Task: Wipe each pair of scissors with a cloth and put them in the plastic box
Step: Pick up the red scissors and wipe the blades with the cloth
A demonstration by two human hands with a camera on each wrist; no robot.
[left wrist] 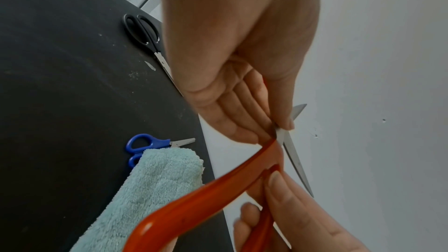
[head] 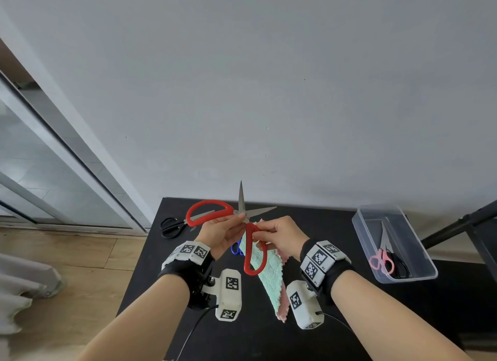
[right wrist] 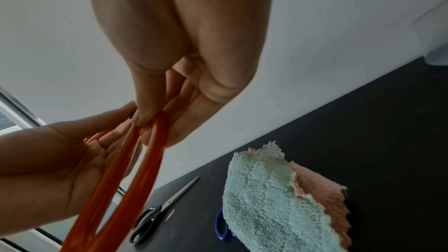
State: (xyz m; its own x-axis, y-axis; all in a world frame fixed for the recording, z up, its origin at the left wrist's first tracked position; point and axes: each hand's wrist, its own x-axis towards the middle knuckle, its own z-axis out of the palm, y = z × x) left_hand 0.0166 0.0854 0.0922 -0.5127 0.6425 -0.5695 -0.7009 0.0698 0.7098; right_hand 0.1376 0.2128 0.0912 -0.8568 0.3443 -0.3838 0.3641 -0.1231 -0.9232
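Note:
Big red-handled scissors (head: pixel 251 242) are held spread open above the black table (head: pixel 349 307), blades pointing toward the wall. My left hand (head: pixel 228 226) pinches them near the pivot, by the upper handle loop. My right hand (head: pixel 271 235) pinches the lower handle loop (right wrist: pixel 155 141). The green and pink cloth (head: pixel 269 274) lies folded on the table under the scissors, untouched. Black scissors (head: pixel 172 226) lie at the far left of the table. Blue scissors (left wrist: pixel 143 144) lie partly under the cloth. The clear plastic box (head: pixel 427 263) on the right holds pink scissors (head: pixel 383 258) and a black-handled pair.
A white wall rises right behind the table. A black stand bar (head: pixel 462 223) slants past the box at the right. Wooden floor (head: pixel 67 266) and a sliding glass door (head: pixel 40 159) lie to the left.

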